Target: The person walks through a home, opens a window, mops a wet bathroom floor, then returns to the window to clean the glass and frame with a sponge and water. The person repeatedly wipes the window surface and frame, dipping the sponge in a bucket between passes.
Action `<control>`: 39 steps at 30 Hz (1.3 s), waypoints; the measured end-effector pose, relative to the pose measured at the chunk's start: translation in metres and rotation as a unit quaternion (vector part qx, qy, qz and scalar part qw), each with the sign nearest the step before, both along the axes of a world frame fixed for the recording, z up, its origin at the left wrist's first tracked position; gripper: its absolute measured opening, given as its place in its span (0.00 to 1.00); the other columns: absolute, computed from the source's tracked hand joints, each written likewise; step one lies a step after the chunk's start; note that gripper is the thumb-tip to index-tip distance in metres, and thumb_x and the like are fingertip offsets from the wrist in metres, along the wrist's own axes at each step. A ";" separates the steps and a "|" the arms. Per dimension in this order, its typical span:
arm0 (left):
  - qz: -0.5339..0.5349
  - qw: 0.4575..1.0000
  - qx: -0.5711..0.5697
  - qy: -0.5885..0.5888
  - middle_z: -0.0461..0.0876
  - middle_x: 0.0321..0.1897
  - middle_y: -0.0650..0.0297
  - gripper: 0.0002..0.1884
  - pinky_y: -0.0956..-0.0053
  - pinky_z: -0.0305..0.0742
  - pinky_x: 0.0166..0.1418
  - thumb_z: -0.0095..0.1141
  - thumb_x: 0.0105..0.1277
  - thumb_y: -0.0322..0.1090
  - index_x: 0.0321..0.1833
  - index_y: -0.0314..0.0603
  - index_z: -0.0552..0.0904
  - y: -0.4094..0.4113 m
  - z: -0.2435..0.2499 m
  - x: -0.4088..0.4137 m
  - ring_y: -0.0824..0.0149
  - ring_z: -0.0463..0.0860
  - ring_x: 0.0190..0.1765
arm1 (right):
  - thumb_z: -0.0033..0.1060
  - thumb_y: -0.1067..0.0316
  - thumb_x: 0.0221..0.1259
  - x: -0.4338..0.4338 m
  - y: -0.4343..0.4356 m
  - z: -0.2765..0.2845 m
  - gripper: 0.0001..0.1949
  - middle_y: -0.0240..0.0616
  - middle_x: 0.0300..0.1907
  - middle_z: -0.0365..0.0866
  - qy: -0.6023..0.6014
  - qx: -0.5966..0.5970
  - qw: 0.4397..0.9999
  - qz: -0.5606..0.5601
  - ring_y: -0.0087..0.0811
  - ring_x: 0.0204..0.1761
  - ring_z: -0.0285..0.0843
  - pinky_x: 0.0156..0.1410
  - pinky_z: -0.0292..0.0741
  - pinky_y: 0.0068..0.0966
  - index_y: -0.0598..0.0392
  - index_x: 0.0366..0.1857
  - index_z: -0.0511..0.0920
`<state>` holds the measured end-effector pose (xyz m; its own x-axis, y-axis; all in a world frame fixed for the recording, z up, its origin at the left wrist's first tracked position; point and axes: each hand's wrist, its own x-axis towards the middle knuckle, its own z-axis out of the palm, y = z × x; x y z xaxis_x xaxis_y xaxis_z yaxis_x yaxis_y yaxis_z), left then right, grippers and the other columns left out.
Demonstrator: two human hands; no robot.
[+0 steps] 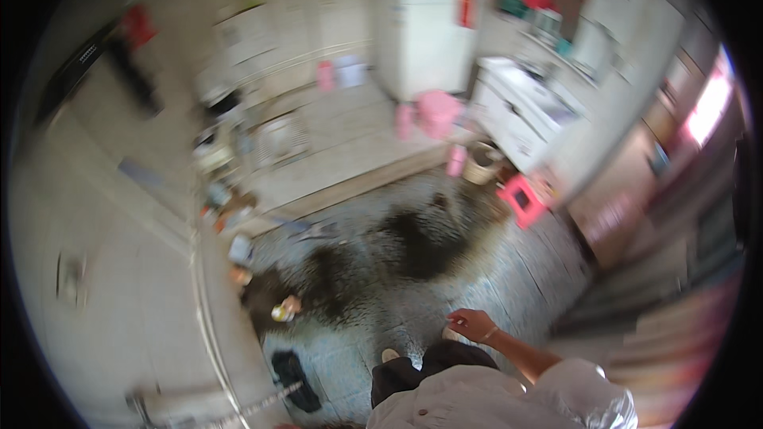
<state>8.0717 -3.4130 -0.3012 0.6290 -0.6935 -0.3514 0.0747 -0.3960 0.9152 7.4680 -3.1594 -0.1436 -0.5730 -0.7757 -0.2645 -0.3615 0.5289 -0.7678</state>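
My right hand [473,325] hangs low in front of my body, fingers curled, a bracelet on its wrist. A small pale spot shows at its fingers, too blurred to tell what it is. Out of view is my left hand; only a skin-toned sliver shows at the bottom edge. Before me the blue tiled floor [343,363] carries dark, wet-looking patches [420,244]. A black object [296,381] lies at lower left, with a pale rod [262,400] crossing it. Near the left wall sits a small yellow-and-white object [282,312] beside something peach-coloured.
A raised tiled step [357,161] bears a squat toilet [280,137], a washing machine [423,42] and a pink tub [438,113]. At right stand a sink cabinet [506,110], a beige bucket [480,164] and a pink stool [524,201]. Blue-handled tools [307,228] lie below the step.
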 end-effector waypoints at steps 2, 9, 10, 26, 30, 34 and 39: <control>-0.220 0.959 0.171 0.054 0.79 0.39 0.52 0.13 0.65 0.78 0.39 0.52 0.68 0.38 0.50 0.39 0.79 0.026 -0.030 -0.075 0.58 0.80 0.39 | 0.60 0.52 0.62 -0.002 0.036 -0.018 0.15 0.40 0.35 0.86 -0.004 0.004 0.999 -0.040 0.37 0.36 0.86 0.45 0.80 0.32 0.51 0.42 0.83; -0.795 0.575 0.171 -0.093 0.80 0.41 0.56 0.15 0.66 0.78 0.40 0.56 0.67 0.41 0.48 0.38 0.81 0.030 -0.094 -0.332 0.59 0.81 0.40 | 0.45 0.44 0.67 -0.010 0.216 -0.095 0.21 0.42 0.33 0.85 -0.037 0.265 0.931 -0.247 0.47 0.41 0.83 0.48 0.77 0.42 0.49 0.35 0.83; -0.868 0.378 0.060 -0.315 0.80 0.44 0.57 0.17 0.62 0.80 0.40 0.60 0.64 0.41 0.49 0.38 0.80 0.017 -0.097 -0.380 0.58 0.81 0.44 | 0.45 0.47 0.68 -0.005 0.256 -0.124 0.19 0.41 0.35 0.86 0.025 0.250 0.939 -0.233 0.46 0.42 0.83 0.49 0.77 0.41 0.48 0.38 0.83; -0.863 0.383 0.271 -0.189 0.82 0.32 0.61 0.08 0.74 0.74 0.30 0.54 0.66 0.30 0.46 0.40 0.80 0.270 -0.024 -0.873 0.70 0.79 0.29 | 0.63 0.55 0.57 -0.231 0.483 -0.183 0.17 0.45 0.48 0.81 -0.133 0.091 0.800 -0.578 0.40 0.45 0.83 0.52 0.77 0.33 0.49 0.48 0.83; -0.865 0.322 0.323 -0.208 0.83 0.33 0.63 0.10 0.70 0.77 0.32 0.52 0.68 0.37 0.46 0.41 0.79 0.273 -0.075 -0.930 0.69 0.79 0.29 | 0.64 0.54 0.56 -0.334 0.526 -0.169 0.17 0.48 0.46 0.82 -0.087 -0.006 0.803 -0.590 0.42 0.42 0.83 0.50 0.78 0.36 0.52 0.45 0.84; -0.877 0.260 0.272 -0.299 0.83 0.31 0.62 0.11 0.66 0.78 0.35 0.52 0.67 0.41 0.42 0.41 0.80 0.303 -0.085 -1.050 0.66 0.79 0.29 | 0.64 0.59 0.58 -0.410 0.632 -0.232 0.15 0.46 0.46 0.82 -0.021 -0.042 0.737 -0.675 0.36 0.44 0.83 0.49 0.78 0.33 0.55 0.46 0.82; -0.911 0.159 0.172 -0.340 0.83 0.32 0.60 0.14 0.63 0.79 0.39 0.52 0.65 0.44 0.41 0.42 0.82 0.357 -0.092 -1.243 0.61 0.81 0.32 | 0.60 0.54 0.57 -0.436 0.729 -0.267 0.15 0.43 0.34 0.86 -0.123 0.168 0.550 -0.809 0.37 0.38 0.84 0.45 0.78 0.36 0.56 0.35 0.84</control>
